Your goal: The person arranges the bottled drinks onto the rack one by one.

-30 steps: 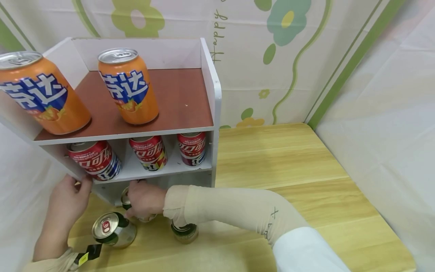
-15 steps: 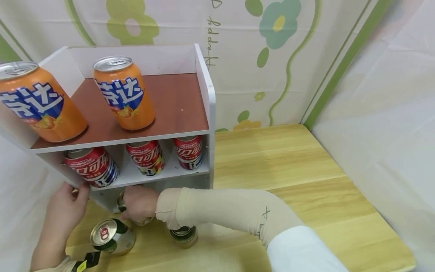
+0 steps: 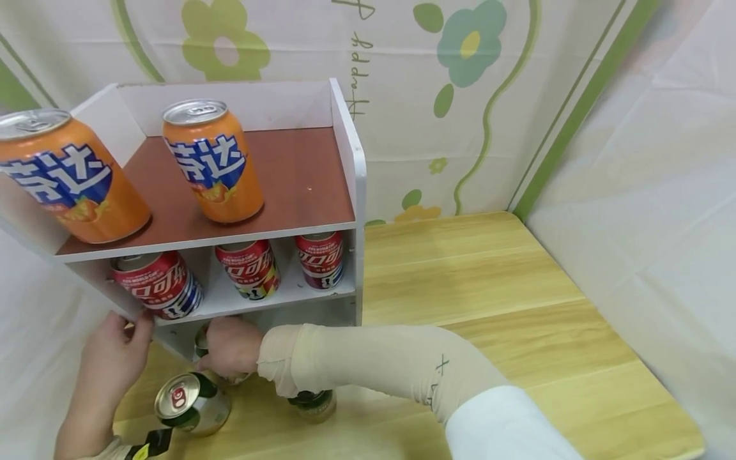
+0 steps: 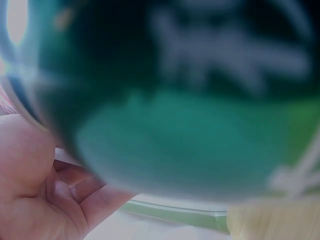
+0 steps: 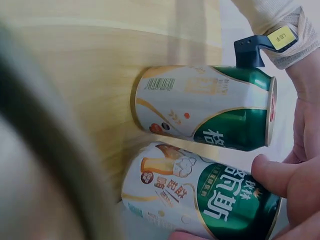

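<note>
My right hand (image 3: pixel 230 348) grips a green-and-white drink can (image 5: pixel 200 195) near its top, at the front of the shelf unit's bottom opening. In the head view that can is mostly hidden behind the hand. With thumb and fingers, my left hand (image 3: pixel 117 351) holds the left side of the white shelf unit (image 3: pixel 207 314), at the middle board's front corner. A second green-and-white can (image 3: pixel 192 404) stands on the table between my forearms; it fills the left wrist view as a blurred green can (image 4: pixel 190 135).
Another green can (image 3: pixel 313 407) stands under my right forearm. Three red cola cans, one a middle can (image 3: pixel 250 268), stand on the middle board. Two orange soda cans, including a right one (image 3: pixel 213 163), are on the brown top. The wooden table (image 3: pixel 460 275) extends rightward.
My right hand has shifted slightly left with the can in it. The left hand keeps its hold on the shelf unit. The head view has tilted a little.
</note>
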{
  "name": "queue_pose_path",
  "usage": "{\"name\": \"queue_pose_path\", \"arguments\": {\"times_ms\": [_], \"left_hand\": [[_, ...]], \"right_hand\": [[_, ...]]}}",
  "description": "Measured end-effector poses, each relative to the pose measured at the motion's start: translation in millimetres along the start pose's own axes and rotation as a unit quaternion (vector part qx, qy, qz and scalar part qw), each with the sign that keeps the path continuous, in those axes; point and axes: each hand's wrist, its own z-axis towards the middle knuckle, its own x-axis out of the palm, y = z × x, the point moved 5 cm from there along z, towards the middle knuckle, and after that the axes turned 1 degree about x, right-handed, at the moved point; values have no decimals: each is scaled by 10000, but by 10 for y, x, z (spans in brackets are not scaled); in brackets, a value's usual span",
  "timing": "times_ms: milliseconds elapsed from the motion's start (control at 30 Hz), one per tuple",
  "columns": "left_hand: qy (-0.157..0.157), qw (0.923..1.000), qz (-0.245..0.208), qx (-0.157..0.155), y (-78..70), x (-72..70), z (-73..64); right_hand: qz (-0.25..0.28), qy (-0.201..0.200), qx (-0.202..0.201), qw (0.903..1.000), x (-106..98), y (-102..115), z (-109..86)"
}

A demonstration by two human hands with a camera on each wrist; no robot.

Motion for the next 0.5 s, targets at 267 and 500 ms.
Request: {"name": "queue_pose_path", "arguments": {"times_ms": [267,500], "left_hand": [[-42,10000,47,-18,-23,-16,15],[-33,10000,22,4,-30,-20,38]], "right_hand": [[324,-277,315,9986,8,-10,-18],[637,-392,523,9958,-13,-38,-11]]}}
